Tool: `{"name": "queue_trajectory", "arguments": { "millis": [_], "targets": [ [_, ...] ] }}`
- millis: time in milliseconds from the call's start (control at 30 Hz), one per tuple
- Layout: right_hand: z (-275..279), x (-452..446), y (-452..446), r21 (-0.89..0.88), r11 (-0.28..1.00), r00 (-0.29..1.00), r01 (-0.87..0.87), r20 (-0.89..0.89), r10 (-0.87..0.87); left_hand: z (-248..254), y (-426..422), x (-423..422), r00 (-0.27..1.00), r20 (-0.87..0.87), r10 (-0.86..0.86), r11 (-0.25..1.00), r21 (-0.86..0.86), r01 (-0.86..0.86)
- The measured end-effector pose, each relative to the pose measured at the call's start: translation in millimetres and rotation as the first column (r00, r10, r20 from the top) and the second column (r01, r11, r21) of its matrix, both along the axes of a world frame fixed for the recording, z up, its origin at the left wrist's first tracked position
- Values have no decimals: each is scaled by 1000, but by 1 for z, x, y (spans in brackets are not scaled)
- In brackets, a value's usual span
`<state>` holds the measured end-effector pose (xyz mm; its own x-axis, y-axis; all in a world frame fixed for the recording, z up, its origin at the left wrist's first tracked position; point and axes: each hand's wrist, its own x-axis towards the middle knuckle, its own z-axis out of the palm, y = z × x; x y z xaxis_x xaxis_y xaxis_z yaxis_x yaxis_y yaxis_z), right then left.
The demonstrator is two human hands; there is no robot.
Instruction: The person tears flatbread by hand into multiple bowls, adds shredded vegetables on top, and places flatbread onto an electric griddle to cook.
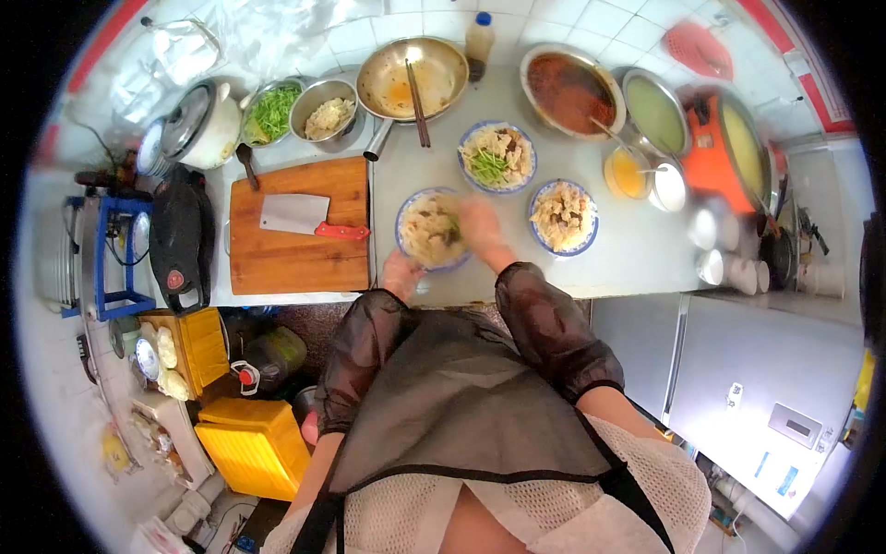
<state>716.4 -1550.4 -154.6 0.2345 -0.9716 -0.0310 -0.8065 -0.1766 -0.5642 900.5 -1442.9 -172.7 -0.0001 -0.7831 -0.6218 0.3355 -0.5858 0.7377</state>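
A blue-and-white plate (400, 231) of pale food stands near the counter's front edge. My left hand (401, 275) grips its lower left rim. Over the plate's right side is my right hand (480, 228), smeared by motion; its fingers cannot be made out. Some green shreds show on the food close to it. Just behind stands a second plate (498, 152) with pale food and a heap of green shreds. To the right is a third plate (563, 217) with pale food and brown bits, no greens visible.
On the left, a cleaver (293, 213) lies on a wooden cutting board (300, 263). Behind are a bowl of greens (272, 113), a metal pot (323, 113) and a frying pan (383, 78) with chopsticks (415, 102). A basin of red sauce (568, 88) stands at the back right.
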Motion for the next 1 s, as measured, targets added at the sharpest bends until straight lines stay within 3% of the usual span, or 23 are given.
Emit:
{"name": "queue_trajectory", "arguments": {
  "millis": [67,133,200,267,300,333,400,467,500,567,600,633,667,700,733,767,800,867,900,933,967,1000],
  "targets": [
    [16,-18,8,-38,999,1000,6,13,-5,-7,8,-3,998,57,13,1000,-11,-12],
    [43,-55,19,-124,989,972,75,232,-45,-7,4,-1,947,-198,253,967,88,-240],
    [29,-90,40,235,968,996,90,-22,-87,-26,7,0,960,-188,206,979,40,-202],
    [5,-110,82,198,968,962,154,-255,-101,-31,4,-7,933,-55,355,934,68,-351],
    [-5,-107,96,197,968,961,156,-257,-103,-55,5,-3,934,-58,353,935,68,-349],
    [-15,-97,108,178,967,952,184,-275,-131,-95,10,7,939,314,140,981,-173,-89],
    [-42,-85,122,167,963,944,211,-290,-157,-136,19,10,739,673,0,929,-275,249],
    [-76,-77,128,19,999,976,35,-214,-30,-128,16,11,677,736,-8,922,-257,291],
    [-93,-75,127,12,999,978,40,-206,-36,-111,14,12,653,757,-9,918,-253,306],
    [-116,-78,125,22,999,962,30,-273,-23,-8,15,5,493,815,-305,800,-62,597],
    [-107,-80,118,17,999,962,29,-271,-23,-33,16,10,492,817,-300,800,-65,596],
    [-87,-80,108,153,984,968,95,-245,-56,-82,21,21,578,776,-252,797,-173,579],
    [-65,-78,96,286,946,971,153,-222,-90,-54,21,20,571,759,-312,801,-112,588],
    [-38,-71,79,281,949,972,145,-222,-83,-22,21,19,561,739,-373,800,-50,597],
    [-10,-61,64,299,932,979,203,-96,-182,11,21,18,548,717,-431,794,13,608],
    [3,-51,54,331,908,959,258,26,-282,13,29,24,982,106,-159,983,-76,168],
    [1,-43,45,335,907,960,254,23,-278,12,37,29,801,-515,304,953,158,-260],
    [0,-26,22,81,977,971,199,115,-207,9,46,33,764,-552,334,941,156,-299],
    [-16,-23,10,76,978,972,194,119,-202,11,44,37,727,-587,356,931,151,-333],
    [-31,-20,0,11,997,997,70,-32,-70,12,41,37,726,-588,357,929,146,-339],
    [-36,-16,-5,-32,997,980,-64,-191,56,16,39,32,795,-450,407,913,164,-375],
    [-41,-16,-5,-28,997,979,-71,-191,64,20,41,30,842,-299,449,893,182,-412]
  ]
}}
